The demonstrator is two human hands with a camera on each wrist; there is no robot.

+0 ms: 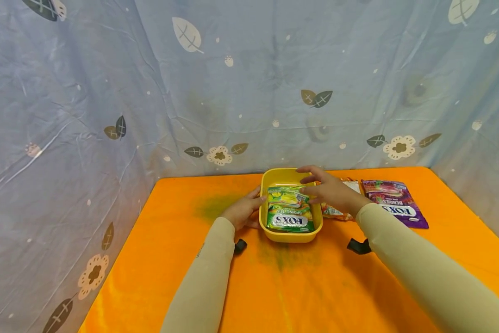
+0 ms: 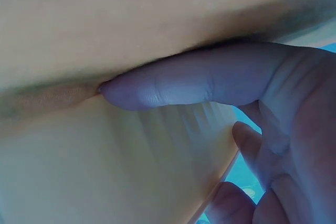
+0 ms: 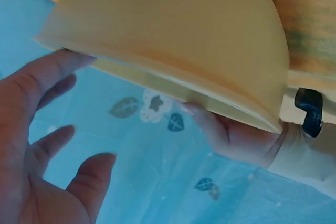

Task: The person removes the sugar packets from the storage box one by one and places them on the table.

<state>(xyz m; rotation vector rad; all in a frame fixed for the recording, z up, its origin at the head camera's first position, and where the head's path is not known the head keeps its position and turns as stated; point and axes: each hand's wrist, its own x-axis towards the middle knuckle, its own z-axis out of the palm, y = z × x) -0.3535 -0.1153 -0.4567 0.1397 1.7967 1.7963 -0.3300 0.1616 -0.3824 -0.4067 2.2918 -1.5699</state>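
Observation:
A yellow plastic bin stands on the orange cloth, with a green Fox's Spring Tea candy pouch lying inside, its print upside down in the head view. At the bin's left side my left hand holds the wall, thumb at the rim and other fingers along the outside. In the left wrist view the thumb lies against the pale wall. My right hand is over the right rim, fingers spread and partly hiding the pouch's corner. The right wrist view shows its fingertips at the bin's rim, gripping nothing.
Right of the bin, an orange-and-white pouch lies partly under my right hand. Farther right is a purple Fox's Berries pouch. A patterned curtain rises behind the orange table cloth. Black bands show near both wrists.

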